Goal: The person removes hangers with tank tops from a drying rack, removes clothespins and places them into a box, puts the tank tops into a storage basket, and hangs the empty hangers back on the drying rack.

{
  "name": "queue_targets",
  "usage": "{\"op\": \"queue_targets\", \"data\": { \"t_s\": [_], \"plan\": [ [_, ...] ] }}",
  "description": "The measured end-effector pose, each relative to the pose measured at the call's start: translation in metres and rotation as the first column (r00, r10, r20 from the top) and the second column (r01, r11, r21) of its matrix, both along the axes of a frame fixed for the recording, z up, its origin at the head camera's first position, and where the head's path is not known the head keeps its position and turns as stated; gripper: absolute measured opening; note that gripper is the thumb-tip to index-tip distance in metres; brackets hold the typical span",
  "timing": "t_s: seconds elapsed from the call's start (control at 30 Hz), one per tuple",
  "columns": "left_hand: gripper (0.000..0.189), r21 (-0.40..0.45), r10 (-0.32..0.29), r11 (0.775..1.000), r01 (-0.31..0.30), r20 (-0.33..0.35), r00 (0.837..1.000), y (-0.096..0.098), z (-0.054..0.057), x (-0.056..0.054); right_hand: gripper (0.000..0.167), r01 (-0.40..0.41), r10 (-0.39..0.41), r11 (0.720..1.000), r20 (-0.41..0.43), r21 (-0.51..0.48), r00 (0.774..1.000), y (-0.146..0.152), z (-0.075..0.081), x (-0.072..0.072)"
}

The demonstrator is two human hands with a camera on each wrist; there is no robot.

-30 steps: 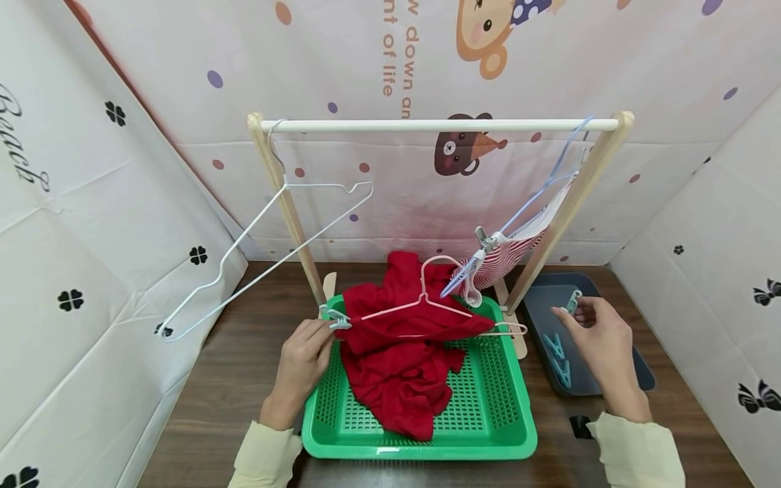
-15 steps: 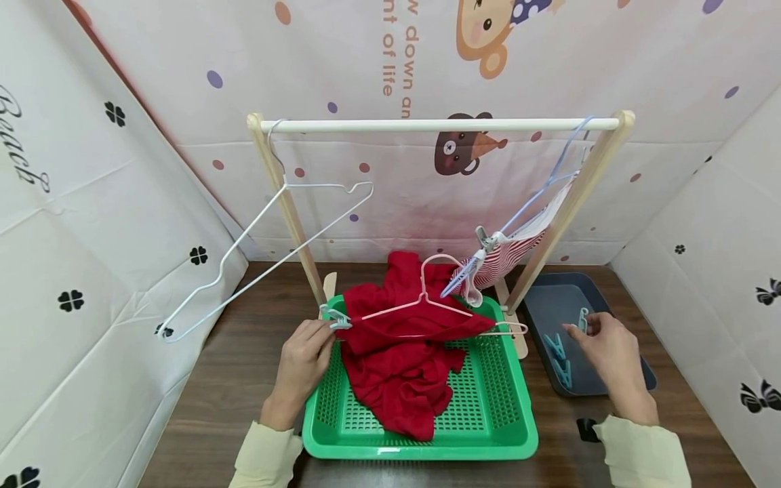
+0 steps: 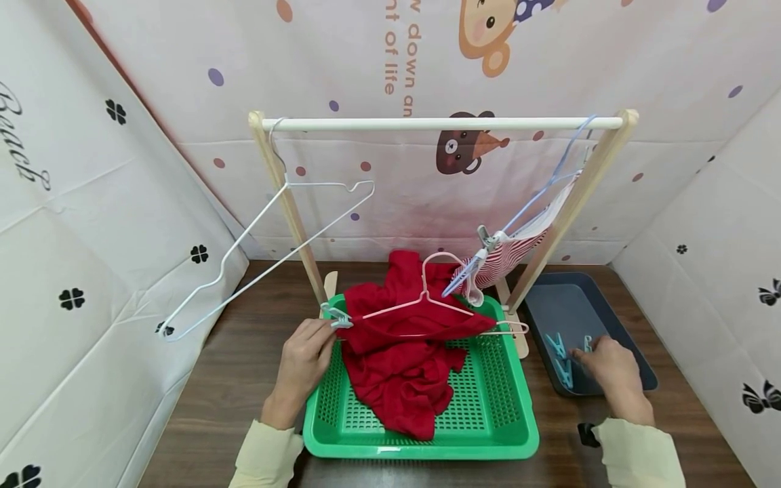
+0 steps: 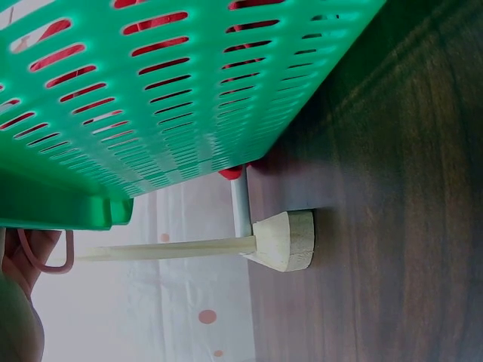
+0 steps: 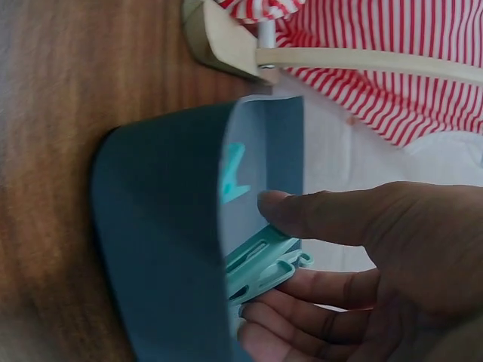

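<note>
In the head view, my left hand (image 3: 305, 356) grips the left end of a pink hanger (image 3: 399, 309); its looped end (image 4: 64, 264) shows by the fingers in the left wrist view. Red cloth (image 3: 403, 379) is draped over the hanger's lower bar and bunched in a green basket (image 3: 421, 450). A light-blue clothespin (image 3: 339, 317) clips the cloth beside my left fingertips. My right hand (image 3: 613, 369), at the dark grey tray (image 3: 564, 298), pinches a teal clothespin (image 5: 264, 264) between thumb and fingers. Other clothespins (image 3: 561, 359) lie in the tray.
Over the basket stands a wooden rack with a white rod (image 3: 390, 125). A bare white hanger (image 3: 244, 234) hangs at its left. At its right, a blue hanger (image 3: 531, 203) bears a red-striped cloth (image 3: 506, 261) held by a grey clip (image 3: 485, 238).
My right hand has carried its clothespin from the tray's far part nearer to me and lower, beside the other clothespins. The left hand has stayed on the hanger.
</note>
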State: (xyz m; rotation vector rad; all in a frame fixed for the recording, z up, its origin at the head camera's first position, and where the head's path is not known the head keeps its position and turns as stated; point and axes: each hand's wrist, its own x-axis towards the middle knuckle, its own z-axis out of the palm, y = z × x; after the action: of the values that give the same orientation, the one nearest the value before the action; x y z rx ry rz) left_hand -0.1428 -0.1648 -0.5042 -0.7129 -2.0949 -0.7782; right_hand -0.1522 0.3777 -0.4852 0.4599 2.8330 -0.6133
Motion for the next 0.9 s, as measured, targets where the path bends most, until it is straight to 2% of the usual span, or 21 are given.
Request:
{"op": "queue_targets", "data": {
  "t_s": [0.2, 0.47, 0.6, 0.7, 0.9],
  "plan": [
    [0.017, 0.000, 0.001, 1.000, -0.001, -0.004, 1.000, 0.000, 0.000, 0.000, 0.038, 0.002, -0.002, 1.000, 0.022, -0.006, 1.000, 0.004, -0.010, 0.002],
    [0.028, 0.008, 0.010, 1.000, -0.010, 0.013, 1.000, 0.002, 0.000, 0.000, 0.039, 0.017, -0.017, 1.000, 0.034, -0.005, 0.999, 0.006, -0.014, 0.004],
    [0.023, 0.016, 0.003, 1.000, -0.004, 0.014, 1.000, 0.002, 0.000, 0.001, 0.040, 0.030, -0.029, 0.999, 0.038, -0.017, 0.999, 0.009, -0.015, 0.007],
    [0.010, 0.014, 0.006, 1.000, -0.006, 0.018, 1.000, 0.002, -0.001, 0.002, 0.041, 0.023, -0.023, 1.000, 0.038, -0.017, 0.999, 0.011, -0.016, 0.008],
    [0.013, 0.017, 0.003, 1.000, -0.003, -0.007, 1.000, 0.001, 0.000, 0.002, 0.039, 0.017, -0.017, 1.000, 0.058, -0.006, 0.998, 0.013, -0.015, 0.008]
  ]
}}
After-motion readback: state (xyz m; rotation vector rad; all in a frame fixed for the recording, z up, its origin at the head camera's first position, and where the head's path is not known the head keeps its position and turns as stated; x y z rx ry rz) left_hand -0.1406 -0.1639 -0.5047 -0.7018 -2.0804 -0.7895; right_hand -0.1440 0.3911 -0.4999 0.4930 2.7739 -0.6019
